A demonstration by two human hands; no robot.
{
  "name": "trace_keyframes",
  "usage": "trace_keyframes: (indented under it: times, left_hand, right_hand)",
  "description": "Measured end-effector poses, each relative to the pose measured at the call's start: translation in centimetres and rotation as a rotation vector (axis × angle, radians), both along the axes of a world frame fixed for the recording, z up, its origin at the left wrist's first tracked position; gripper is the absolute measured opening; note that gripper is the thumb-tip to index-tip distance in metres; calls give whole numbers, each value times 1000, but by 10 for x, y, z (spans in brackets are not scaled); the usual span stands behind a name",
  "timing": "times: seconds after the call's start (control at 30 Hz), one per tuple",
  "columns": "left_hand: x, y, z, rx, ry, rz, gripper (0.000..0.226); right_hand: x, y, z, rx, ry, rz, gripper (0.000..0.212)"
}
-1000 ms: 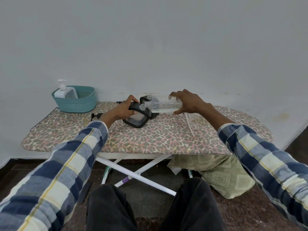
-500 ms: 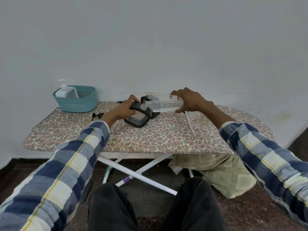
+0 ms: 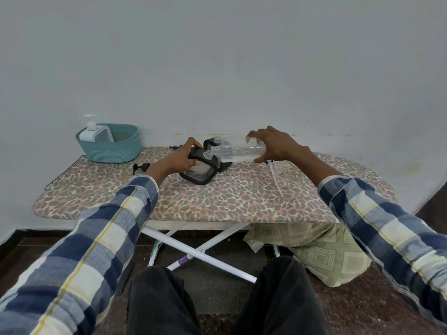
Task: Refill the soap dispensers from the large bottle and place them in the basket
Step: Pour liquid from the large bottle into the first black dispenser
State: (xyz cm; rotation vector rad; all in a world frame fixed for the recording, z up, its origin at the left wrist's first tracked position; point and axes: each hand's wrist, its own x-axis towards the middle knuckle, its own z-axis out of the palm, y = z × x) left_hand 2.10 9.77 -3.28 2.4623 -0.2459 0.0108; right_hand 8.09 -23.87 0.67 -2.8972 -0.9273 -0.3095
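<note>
The large bottle (image 3: pixel 238 152) is clear, glossy plastic. The dispenser (image 3: pixel 199 171) has a matt black frame round a textured clear panel. The basket (image 3: pixel 110 146) looks woven, teal and matt, and the white pump bottle (image 3: pixel 90 131) in it is smooth plastic. The ironing board (image 3: pixel 217 197) wears printed cloth; its legs (image 3: pixel 200 253) are white-painted metal. The sleeves (image 3: pixel 387 233) are soft checked fabric.

A low ironing board (image 3: pixel 217 199) with a spotted brown, pink and cream cloth cover stands by a plain pale wall (image 3: pixel 217 56). Under the board, white metal legs (image 3: pixel 200 252) cross each other (one has a small purple band). Also under the board, toward its right end, a soft pale green cushion with square patterns (image 3: pixel 321 255) lies on the dark speckled floor (image 3: pixel 362 310). A thin black wire rack (image 3: pixel 64 171) sticks out from the board's left end.
</note>
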Motion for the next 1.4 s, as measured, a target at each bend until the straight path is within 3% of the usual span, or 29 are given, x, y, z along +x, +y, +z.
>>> trace_keyframes:
  times: [1.4]
  left_hand:
    - [-2,0,-2,-16,-15,-1,41]
  right_hand:
    - [3,3,4,-3,-24,-3,74]
